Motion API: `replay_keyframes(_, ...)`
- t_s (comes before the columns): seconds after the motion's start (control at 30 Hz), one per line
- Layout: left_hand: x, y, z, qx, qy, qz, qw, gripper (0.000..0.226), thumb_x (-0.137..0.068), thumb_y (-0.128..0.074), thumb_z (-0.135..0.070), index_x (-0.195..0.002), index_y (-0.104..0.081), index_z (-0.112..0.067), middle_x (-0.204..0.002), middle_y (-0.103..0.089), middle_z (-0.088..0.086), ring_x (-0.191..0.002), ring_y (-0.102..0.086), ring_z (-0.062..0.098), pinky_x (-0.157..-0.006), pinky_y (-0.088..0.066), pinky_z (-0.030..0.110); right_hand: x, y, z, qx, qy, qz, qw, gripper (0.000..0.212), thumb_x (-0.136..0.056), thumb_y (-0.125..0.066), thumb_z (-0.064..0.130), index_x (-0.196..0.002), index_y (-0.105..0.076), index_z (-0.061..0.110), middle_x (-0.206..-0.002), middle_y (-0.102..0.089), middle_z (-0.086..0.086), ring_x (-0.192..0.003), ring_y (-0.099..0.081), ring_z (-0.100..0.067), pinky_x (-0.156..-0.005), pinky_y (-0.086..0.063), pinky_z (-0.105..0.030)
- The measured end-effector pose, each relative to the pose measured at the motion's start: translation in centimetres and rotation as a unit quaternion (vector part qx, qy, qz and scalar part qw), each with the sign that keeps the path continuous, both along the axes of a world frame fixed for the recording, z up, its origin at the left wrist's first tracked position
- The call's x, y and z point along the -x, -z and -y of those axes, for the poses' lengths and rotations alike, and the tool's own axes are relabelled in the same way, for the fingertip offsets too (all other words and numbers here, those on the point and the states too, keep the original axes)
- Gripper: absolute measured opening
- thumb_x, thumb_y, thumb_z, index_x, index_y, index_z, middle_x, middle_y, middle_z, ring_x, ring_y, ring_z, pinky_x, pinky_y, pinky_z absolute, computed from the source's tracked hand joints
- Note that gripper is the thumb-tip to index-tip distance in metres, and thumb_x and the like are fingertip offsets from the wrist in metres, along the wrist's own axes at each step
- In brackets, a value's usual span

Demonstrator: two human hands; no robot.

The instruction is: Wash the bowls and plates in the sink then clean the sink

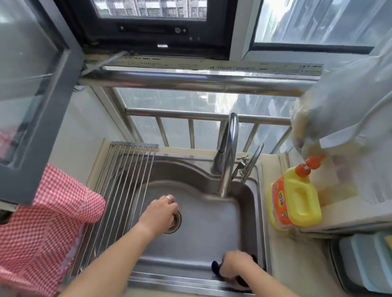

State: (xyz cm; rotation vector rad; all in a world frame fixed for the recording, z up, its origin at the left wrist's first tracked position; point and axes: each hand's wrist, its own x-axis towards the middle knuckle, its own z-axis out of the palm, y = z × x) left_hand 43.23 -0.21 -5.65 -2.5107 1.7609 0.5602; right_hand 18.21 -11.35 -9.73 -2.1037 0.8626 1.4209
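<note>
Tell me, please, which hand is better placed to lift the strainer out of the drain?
Left. The left hand already rests over the drain strainer, while the right hand is at the sink's near edge, its grip on a dark object.

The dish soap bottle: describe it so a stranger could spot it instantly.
Start at the steel sink under the window and follow its tall faucet rightward onto the counter. The dish soap bottle stands there: the only bright yellow jug, with a built-in handle and an orange cap.

Daylight comes through a dark-framed window (150,22) above the counter, one casement pane (15,76) swung open inward at left. A steel guard rail (198,81) with thin vertical bars crosses the lower glass. Pale beige countertop (292,253); red-and-white checked cloth (43,232) hangs at left.
</note>
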Motion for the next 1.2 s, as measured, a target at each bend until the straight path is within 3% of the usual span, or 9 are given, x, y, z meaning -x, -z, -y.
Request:
replay_keyframes(0.1, -0.8, 0.5, -1.3, 0.009, -0.086, 0.006, 0.996, 0.025, -0.08, -0.06, -0.005, -0.103, -0.067, -0.012, -0.14, -0.052, 0.012, -0.123, -0.055, 0.032, -0.095, -0.048, 0.042, -1.3, 0.0, -0.1, -0.087, 0.073, 0.026, 0.993, 0.052, -0.08, -0.052, 0.056, -0.114, -0.071, 0.021, -0.12, -0.07, -0.005, -0.111, -0.065, -0.028, -0.091, -0.048, -0.028)
replay_keyframes(0.23, -2.0, 0.6, -2.9, -0.019, -0.176, 0.008, 0.984, 0.039, -0.087, -0.06, -0.011, -0.125, -0.057, -0.017, -0.151, -0.039, 0.013, -0.135, -0.045, 0.03, -0.109, -0.041, 0.041, -3.7, 0.9, -1.9, -0.205, 0.206, 0.103, 0.951, 0.012, -0.076, -0.06, 0.029, -0.087, -0.065, 0.026, -0.085, -0.066, 0.003, -0.083, -0.062, -0.019, -0.076, -0.05, -0.031)
replay_keyframes(0.37, -3.3, 0.3, -4.1, 0.012, -0.233, 0.031, 0.972, 0.052, -0.085, -0.064, -0.013, -0.136, -0.052, -0.014, -0.15, -0.041, 0.015, -0.131, -0.05, 0.032, -0.108, -0.045, 0.042, -10.4, 0.3, -4.0, -0.176, 0.349, 0.262, 0.882, 0.044, -0.072, -0.06, 0.023, -0.113, -0.068, 0.035, -0.1, -0.067, 0.001, -0.085, -0.066, -0.017, -0.082, -0.054, -0.027)
replay_keyframes(0.5, -4.9, -0.2, -5.9, 0.06, -0.299, 0.04, 0.951, 0.077, -0.08, -0.07, -0.01, -0.148, -0.035, -0.005, -0.155, -0.033, 0.022, -0.133, -0.048, 0.036, -0.106, -0.048, 0.046, -18.6, -3.4, -3.9, -0.008, 0.233, 0.472, 0.85, 0.05, -0.075, -0.062, 0.03, -0.123, -0.052, 0.042, -0.115, -0.045, 0.007, -0.107, -0.048, -0.017, -0.092, -0.047, -0.029)
replay_keyframes(0.63, -5.9, -0.4, -7.9, 0.122, -0.306, 0.048, 0.943, 0.104, -0.077, -0.076, -0.004, -0.158, -0.011, -0.007, -0.162, -0.013, 0.022, -0.133, -0.046, 0.038, -0.098, -0.053, 0.05, -24.4, -4.6, -4.5, -0.005, 0.068, 0.581, 0.811, 0.074, -0.078, -0.066, 0.022, -0.145, -0.037, 0.027, -0.148, -0.03, -0.001, -0.136, -0.032, -0.024, -0.113, -0.028, -0.033)
replay_keyframes(0.73, -6.9, -0.2, -9.6, 0.108, -0.276, 0.071, 0.953, 0.104, -0.074, -0.081, -0.007, -0.158, -0.021, -0.016, -0.162, -0.017, 0.02, -0.139, -0.04, 0.038, -0.105, -0.048, 0.051, -27.0, -3.8, -5.4, -0.08, -0.012, 0.588, 0.805, 0.088, -0.077, -0.067, 0.018, -0.155, -0.026, 0.022, -0.165, -0.011, -0.006, -0.155, -0.005, -0.027, -0.126, -0.01, -0.041)
replay_keyframes(0.8, -7.3, 0.5, -10.5, 0.085, -0.286, 0.063, 0.952, 0.102, -0.075, -0.077, -0.001, -0.158, -0.022, -0.021, -0.163, -0.017, 0.016, -0.144, -0.034, 0.036, -0.109, -0.045, 0.051, -27.7, -2.6, -5.7, -0.045, -0.076, 0.574, 0.814, 0.09, -0.077, -0.071, 0.024, -0.156, -0.028, 0.02, -0.169, -0.006, -0.007, -0.157, 0.0, -0.028, -0.127, -0.011, -0.05)
replay_keyframes(0.93, -7.6, 1.9, -11.8, 0.017, -0.27, 0.037, 0.962, 0.107, -0.079, -0.065, 0.007, -0.159, -0.005, -0.032, -0.167, -0.009, 0.005, -0.151, -0.022, 0.025, -0.119, -0.033, 0.04, -27.2, -1.4, -6.3, -0.005, -0.124, 0.449, 0.885, 0.098, -0.084, -0.07, 0.03, -0.161, -0.008, 0.032, -0.168, 0.023, 0.008, -0.154, 0.024, -0.02, -0.124, -0.006, -0.06)
replay_keyframes(1.2, -6.4, -0.3, -10.6, 0.049, -0.267, 0.034, 0.962, 0.097, -0.089, -0.059, 0.001, -0.16, 0.002, -0.022, -0.168, 0.004, 0.003, -0.154, -0.009, 0.022, -0.124, -0.018, 0.037, -26.6, -3.8, -6.7, -0.023, -0.066, 0.472, 0.879, 0.099, -0.084, -0.069, 0.021, -0.162, -0.01, 0.032, -0.17, 0.015, 0.006, -0.156, 0.015, -0.023, -0.126, -0.013, -0.055)
